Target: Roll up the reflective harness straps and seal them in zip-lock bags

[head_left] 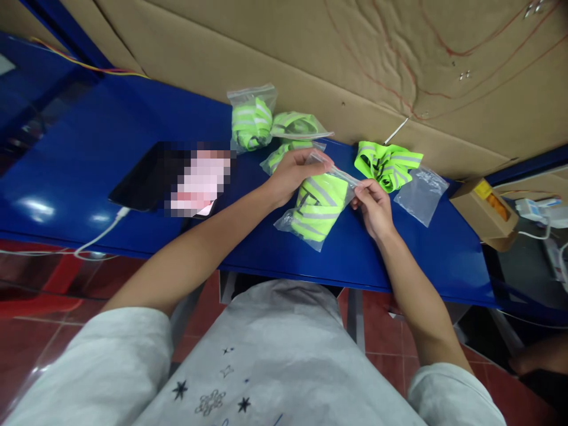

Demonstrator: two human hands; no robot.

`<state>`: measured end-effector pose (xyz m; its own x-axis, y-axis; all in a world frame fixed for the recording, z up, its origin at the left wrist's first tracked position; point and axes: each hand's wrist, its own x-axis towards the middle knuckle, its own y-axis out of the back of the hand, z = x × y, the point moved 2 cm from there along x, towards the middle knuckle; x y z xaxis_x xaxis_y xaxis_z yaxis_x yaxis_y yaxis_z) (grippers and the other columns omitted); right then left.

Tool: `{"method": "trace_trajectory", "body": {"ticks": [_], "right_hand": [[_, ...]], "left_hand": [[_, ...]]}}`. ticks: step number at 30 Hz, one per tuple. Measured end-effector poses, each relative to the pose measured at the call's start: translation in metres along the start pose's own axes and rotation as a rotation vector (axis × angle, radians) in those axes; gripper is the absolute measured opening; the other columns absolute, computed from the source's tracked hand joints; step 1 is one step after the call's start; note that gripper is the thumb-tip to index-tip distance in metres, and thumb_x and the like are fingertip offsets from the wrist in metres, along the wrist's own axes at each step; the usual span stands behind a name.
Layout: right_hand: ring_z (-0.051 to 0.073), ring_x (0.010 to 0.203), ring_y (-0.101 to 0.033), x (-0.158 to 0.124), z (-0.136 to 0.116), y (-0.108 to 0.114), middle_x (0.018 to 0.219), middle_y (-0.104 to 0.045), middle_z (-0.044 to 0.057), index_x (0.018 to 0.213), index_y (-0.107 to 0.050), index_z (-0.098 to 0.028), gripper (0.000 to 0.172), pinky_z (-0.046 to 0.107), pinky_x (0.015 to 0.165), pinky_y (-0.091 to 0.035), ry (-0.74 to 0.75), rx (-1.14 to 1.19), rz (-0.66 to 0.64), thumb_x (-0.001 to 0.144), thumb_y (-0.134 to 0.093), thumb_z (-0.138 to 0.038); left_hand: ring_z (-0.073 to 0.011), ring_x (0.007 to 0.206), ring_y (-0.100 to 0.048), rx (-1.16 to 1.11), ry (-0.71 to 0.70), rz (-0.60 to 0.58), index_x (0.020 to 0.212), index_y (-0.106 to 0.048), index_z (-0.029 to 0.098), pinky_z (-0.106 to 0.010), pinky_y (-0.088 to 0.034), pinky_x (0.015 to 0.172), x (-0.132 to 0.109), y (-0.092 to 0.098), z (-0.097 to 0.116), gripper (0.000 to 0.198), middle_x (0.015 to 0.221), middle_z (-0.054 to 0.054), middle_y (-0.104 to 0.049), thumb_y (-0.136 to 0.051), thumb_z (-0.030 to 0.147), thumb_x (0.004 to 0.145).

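Between my hands is a clear zip bag (320, 207) with a folded neon-yellow reflective strap inside, grey stripes showing. My left hand (295, 171) pinches the left end of its zip edge, and my right hand (371, 204) pinches the right end. Behind my left hand lie several more bagged reflective straps (252, 124), partly overlapping. Right of the held bag, a loose reflective strap (388, 164) sits in a crumpled heap, with a flat clear zip bag (421, 192) touching it.
On the blue table (266, 248), a black tablet (137, 177) with a white cable (102, 234) lies left, beside a pixelated phone-like screen. A small cardboard box (481, 210) stands at the right end. A cardboard panel (284, 65) with red wires rises behind.
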<state>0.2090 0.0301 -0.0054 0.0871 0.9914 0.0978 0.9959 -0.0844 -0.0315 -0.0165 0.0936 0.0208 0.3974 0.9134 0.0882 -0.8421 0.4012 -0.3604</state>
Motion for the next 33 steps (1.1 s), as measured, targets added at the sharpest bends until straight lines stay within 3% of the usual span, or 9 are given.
{"method": "trace_trajectory", "body": {"ticks": [4, 10, 15, 23, 33], "right_hand": [[0.01, 0.061, -0.051, -0.001, -0.002, -0.002, 0.073, -0.061, -0.004, 0.086, -0.072, -0.026, 0.043, 0.026, 0.055, -0.043, 0.079, -0.015, 0.063, 0.072, -0.098, -0.058], [0.011, 0.062, -0.05, -0.001, -0.005, -0.001, 0.074, -0.06, -0.004, 0.089, -0.072, -0.026, 0.044, 0.027, 0.056, -0.044, 0.075, -0.062, 0.052, 0.073, -0.095, -0.06], [0.012, 0.062, -0.052, 0.0, -0.004, -0.001, 0.068, -0.058, -0.004, 0.088, -0.072, -0.026, 0.045, 0.027, 0.057, -0.045, 0.037, -0.031, 0.064, 0.071, -0.096, -0.061], [0.012, 0.063, -0.048, -0.002, -0.004, -0.001, 0.076, -0.06, -0.002, 0.084, -0.066, -0.026, 0.053, 0.03, 0.058, -0.041, 0.131, -0.148, 0.116, 0.075, -0.091, -0.071], [0.012, 0.063, -0.044, -0.004, -0.006, -0.001, 0.073, -0.054, -0.003, 0.081, -0.061, -0.025, 0.056, 0.028, 0.058, -0.039, 0.152, -0.204, 0.106, 0.077, -0.085, -0.076]], "left_hand": [[-0.0156, 0.084, -0.069, 0.039, 0.098, -0.068, 0.095, -0.084, 0.017, -0.03, -0.053, 0.082, -0.001, -0.001, -0.003, 0.039, 0.09, -0.003, -0.079, -0.097, 0.041, 0.067], [-0.0194, 0.09, -0.072, 0.252, -0.021, -0.051, 0.094, -0.086, 0.018, -0.031, -0.056, 0.085, -0.002, 0.001, -0.009, 0.035, 0.094, -0.005, -0.083, -0.093, 0.045, 0.073], [-0.0199, 0.092, -0.073, 0.241, -0.028, -0.071, 0.095, -0.087, 0.019, -0.032, -0.056, 0.086, -0.001, 0.003, -0.011, 0.036, 0.097, -0.006, -0.083, -0.092, 0.048, 0.074], [-0.018, 0.092, -0.073, 0.245, -0.006, -0.087, 0.094, -0.086, 0.021, -0.03, -0.057, 0.085, -0.003, 0.001, -0.01, 0.025, 0.097, -0.005, -0.082, -0.09, 0.04, 0.079], [-0.0214, 0.087, -0.071, 0.225, -0.007, -0.154, 0.094, -0.087, 0.022, -0.039, -0.058, 0.085, -0.006, -0.005, -0.008, 0.033, 0.093, -0.005, -0.083, -0.094, 0.05, 0.078]]}}
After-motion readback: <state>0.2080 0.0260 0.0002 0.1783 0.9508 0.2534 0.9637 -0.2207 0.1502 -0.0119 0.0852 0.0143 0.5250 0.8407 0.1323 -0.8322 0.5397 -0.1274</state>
